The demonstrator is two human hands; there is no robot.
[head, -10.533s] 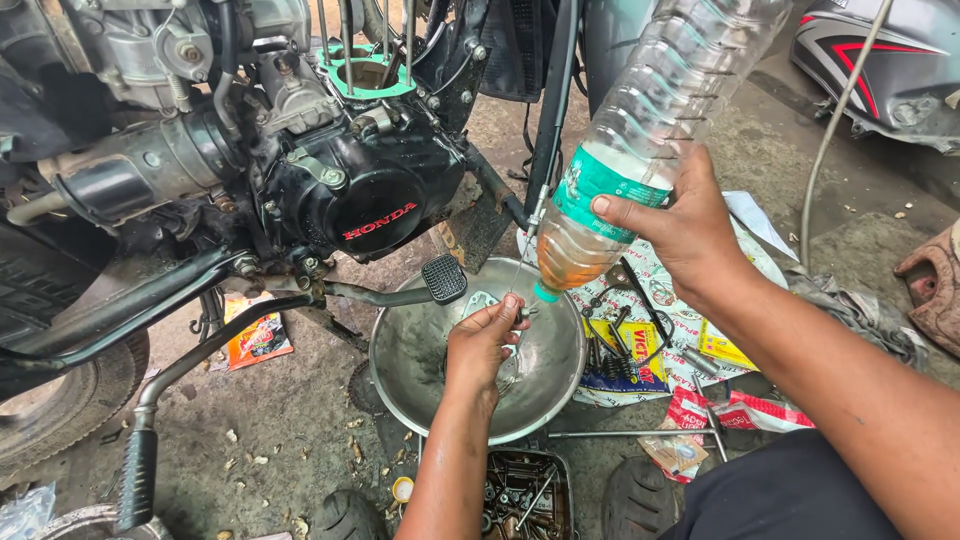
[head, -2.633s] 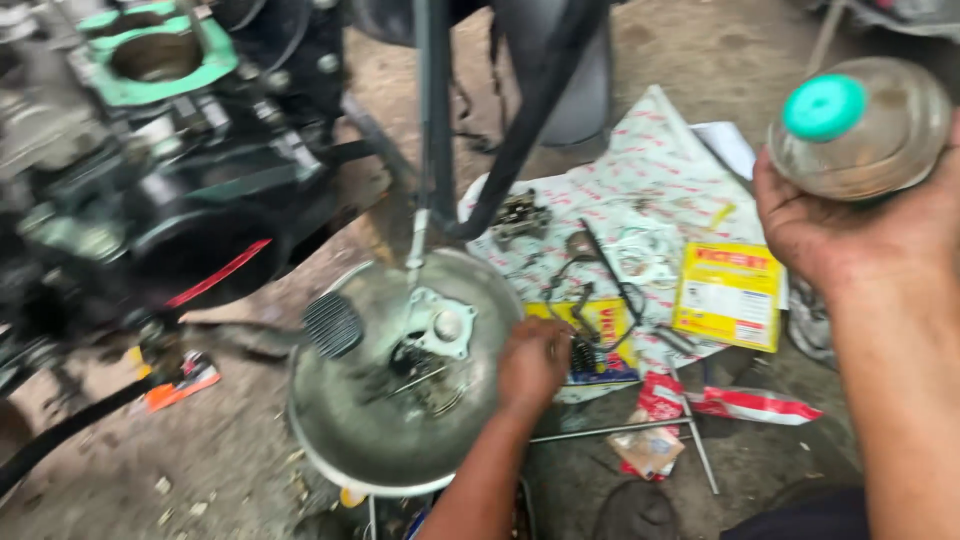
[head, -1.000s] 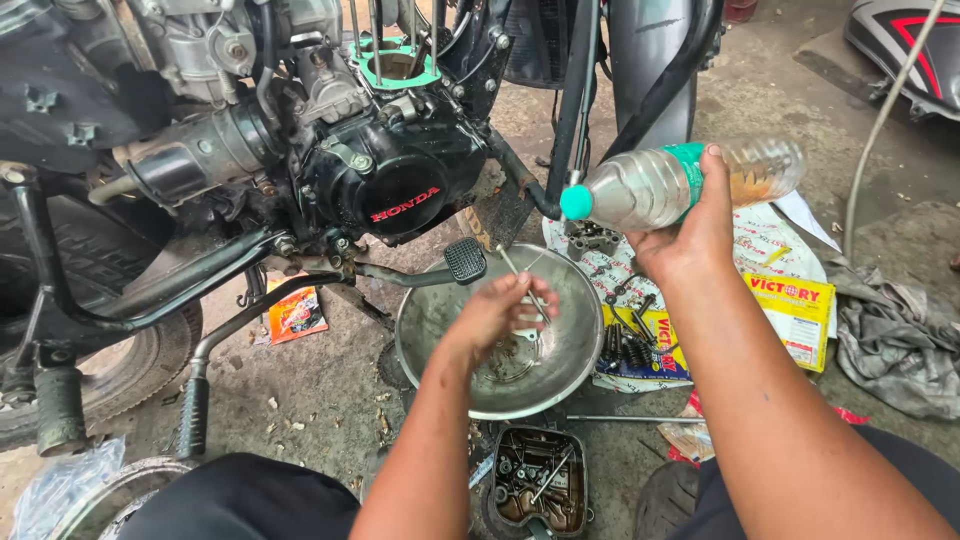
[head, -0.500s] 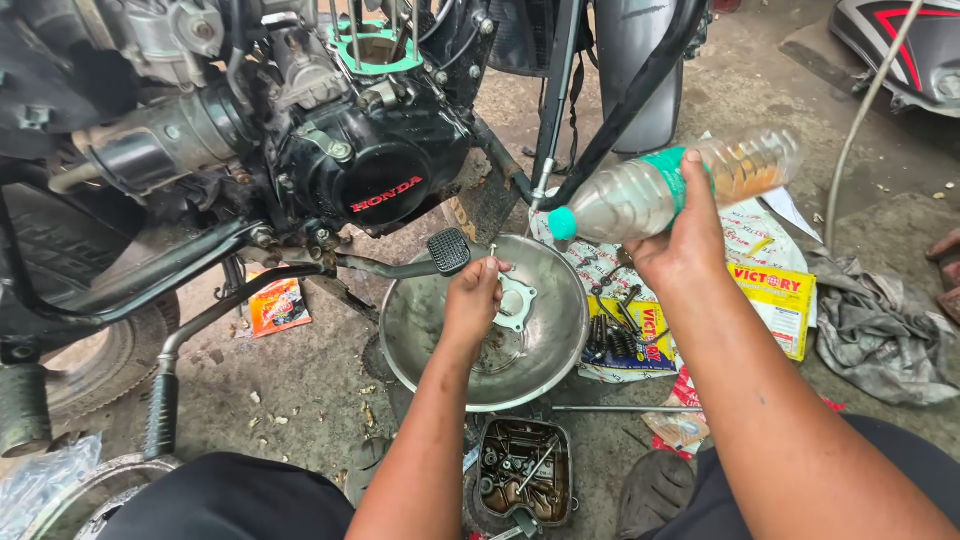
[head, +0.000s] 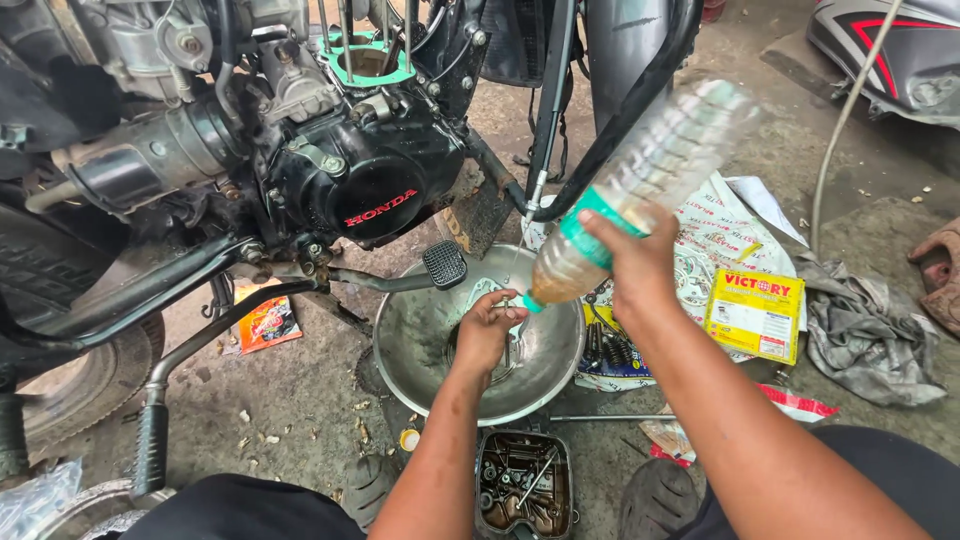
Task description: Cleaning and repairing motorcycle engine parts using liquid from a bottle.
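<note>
Right hand (head: 640, 262) grips clear plastic bottle (head: 640, 190) mid-body, neck tilted over steel bowl (head: 400, 345); light, squashy, likely oily-slick. Left hand (head: 487, 335) closed on small metal part (head: 506, 305) in bowl.

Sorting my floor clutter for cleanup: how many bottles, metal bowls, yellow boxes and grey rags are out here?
Plastic bottle, tilted in the right hand: 1
Metal bowl, left hand inside: 1
Yellow box: 1
Grey rag: 1
Total: 4

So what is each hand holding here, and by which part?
Right hand grips the tilted plastic bottle around its lower body. Left hand holds a small metal part, grip unclear.
</note>
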